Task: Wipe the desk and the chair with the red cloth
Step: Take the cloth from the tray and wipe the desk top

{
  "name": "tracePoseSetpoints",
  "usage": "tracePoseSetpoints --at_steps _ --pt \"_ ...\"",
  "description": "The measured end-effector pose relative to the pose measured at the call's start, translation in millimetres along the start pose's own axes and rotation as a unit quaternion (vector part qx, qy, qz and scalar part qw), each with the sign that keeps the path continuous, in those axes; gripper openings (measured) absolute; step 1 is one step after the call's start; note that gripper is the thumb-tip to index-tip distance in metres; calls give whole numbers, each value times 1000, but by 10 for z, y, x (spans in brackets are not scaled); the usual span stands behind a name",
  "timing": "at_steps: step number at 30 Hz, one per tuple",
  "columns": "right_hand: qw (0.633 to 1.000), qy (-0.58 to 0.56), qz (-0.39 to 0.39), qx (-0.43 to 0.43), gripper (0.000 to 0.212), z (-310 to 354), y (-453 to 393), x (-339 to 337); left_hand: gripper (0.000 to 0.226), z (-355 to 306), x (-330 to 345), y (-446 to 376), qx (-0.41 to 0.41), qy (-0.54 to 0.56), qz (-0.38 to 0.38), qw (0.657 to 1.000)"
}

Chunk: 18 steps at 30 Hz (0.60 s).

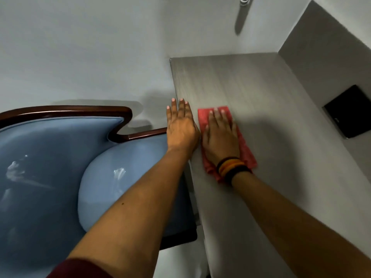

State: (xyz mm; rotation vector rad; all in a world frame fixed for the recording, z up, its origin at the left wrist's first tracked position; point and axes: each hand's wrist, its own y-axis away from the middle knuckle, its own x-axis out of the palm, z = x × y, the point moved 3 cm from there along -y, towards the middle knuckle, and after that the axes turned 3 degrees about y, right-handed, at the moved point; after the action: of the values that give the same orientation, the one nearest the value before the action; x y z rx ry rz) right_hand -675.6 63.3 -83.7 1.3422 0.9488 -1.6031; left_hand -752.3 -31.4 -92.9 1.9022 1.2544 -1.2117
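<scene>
The red cloth (246, 151) lies flat on the grey wood-grain desk (261, 93), near its left edge. My right hand (220, 135) presses flat on top of the cloth, fingers spread, with dark and orange bands on the wrist. My left hand (181, 125) rests flat and empty on the desk's left edge, right beside the cloth. The chair (50, 167), with shiny blue upholstery and a dark wood frame, stands to the left of the desk, its seat under my left forearm.
A black square object (350, 111) is set against the grey side panel (321, 57) at the desk's right. A pale wall rises behind the desk and chair, with a white fitting (245, 0) high up.
</scene>
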Motion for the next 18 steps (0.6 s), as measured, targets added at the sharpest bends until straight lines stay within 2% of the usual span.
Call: tracePoseSetpoints --at_steps 4,10,15,18 --pt "999 -8 -18 38 60 11 -496 15 71 17 32 -13 1 -5 -25 1000" --pt "999 -14 -31 18 66 -1 307 79 66 -4 -31 6 -6 1 -10 1000" --pt "999 -30 -15 -4 59 25 -595 0 63 2 -5 -6 1 1 -24 1000" --pt "999 -36 -19 -13 58 9 -694 9 64 5 -4 -6 2 -1 -36 999"
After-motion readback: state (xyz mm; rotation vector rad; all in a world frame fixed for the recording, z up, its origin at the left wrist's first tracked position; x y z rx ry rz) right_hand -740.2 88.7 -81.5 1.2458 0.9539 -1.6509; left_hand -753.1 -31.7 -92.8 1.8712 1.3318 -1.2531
